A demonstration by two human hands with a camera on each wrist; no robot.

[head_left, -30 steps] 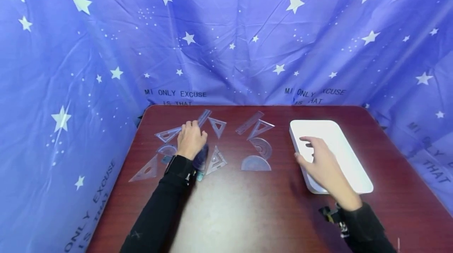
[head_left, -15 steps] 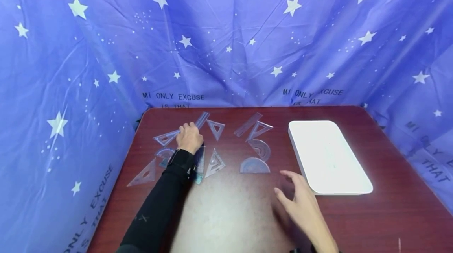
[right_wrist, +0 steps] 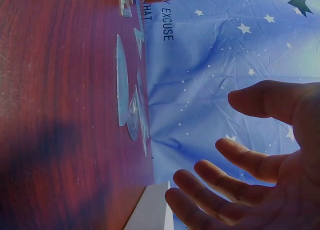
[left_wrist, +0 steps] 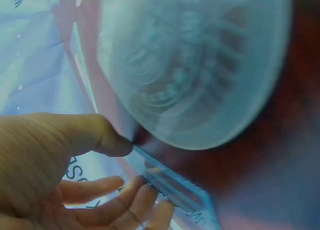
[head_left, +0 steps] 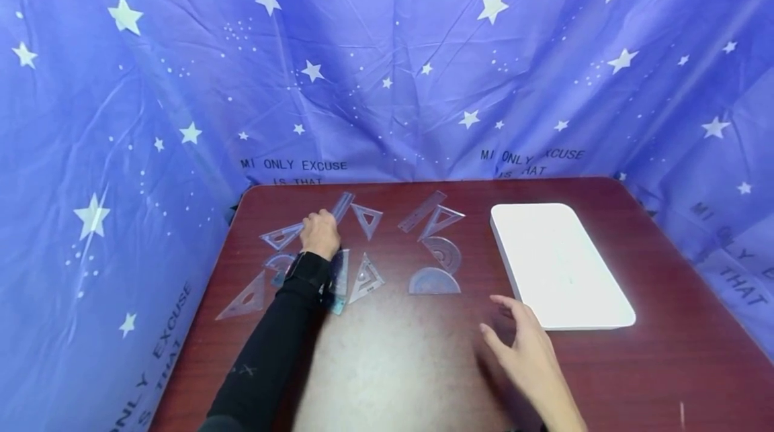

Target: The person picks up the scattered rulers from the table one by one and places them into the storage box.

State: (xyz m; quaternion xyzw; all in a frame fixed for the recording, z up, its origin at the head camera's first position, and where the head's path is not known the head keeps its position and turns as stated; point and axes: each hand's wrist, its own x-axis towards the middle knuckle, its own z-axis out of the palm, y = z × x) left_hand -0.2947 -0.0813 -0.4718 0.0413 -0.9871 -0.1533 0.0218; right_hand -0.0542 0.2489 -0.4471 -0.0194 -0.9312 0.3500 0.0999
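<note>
At the lower left of the table (head_left: pixel 399 358), seen from the head, lies a clear set square (head_left: pixel 259 289); above it to the right are a second set square (head_left: pixel 292 232) and, below that, a partly hidden protractor (head_left: pixel 279 261). Next comes the left hand (head_left: pixel 320 235), left of the frame's middle. Its wrist view shows thumb and fingertips clamped on a clear graduated piece (left_wrist: pixel 172 185); whether this is the ruler (head_left: pixel 343 207) jutting to the hand's upper right, I cannot tell. Just right of the hand, two more set squares lie apart, one higher (head_left: pixel 369 232), one lower (head_left: pixel 361 289). Right of centre, another ruler (head_left: pixel 422 211) lies beside a set square (head_left: pixel 431 225), with two protractors (head_left: pixel 434 281) below. At the lower right, the right hand (head_left: pixel 532 355) has thumb and fingers spread apart, near the left side of a white tray (head_left: pixel 506 257).
</note>
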